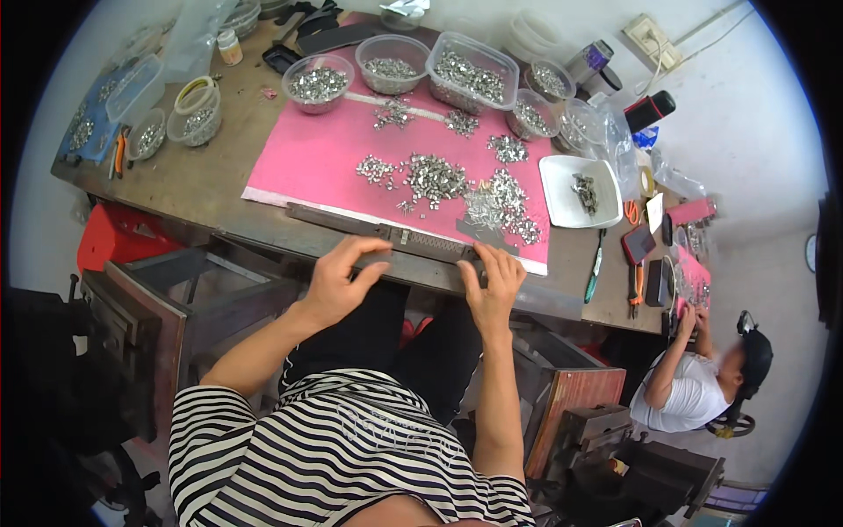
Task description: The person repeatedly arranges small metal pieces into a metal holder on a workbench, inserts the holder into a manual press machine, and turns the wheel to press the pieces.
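Observation:
A long dark metal bar (338,220) lies along the near edge of the table, with a row of small silvery metal pieces (432,243) set along its right half. My left hand (345,274) is just in front of the bar's middle, thumb and fingers apart in a curve, holding nothing visible. By the bar's right end is my right hand (495,283), thumb and forefinger spread and the fingertips at or touching that end. Just beyond, on a pink mat (307,158), lie loose heaps of small metal parts (436,178) and thin silvery pieces (500,207).
Clear plastic tubs (386,66) of metal parts line the back. A white tray (553,189) holds darker pieces at right, near a green-handled tool (595,268) and orange-handled pliers (636,285). Further right sits another person (694,386) at the table. A red stool (123,233) stands left.

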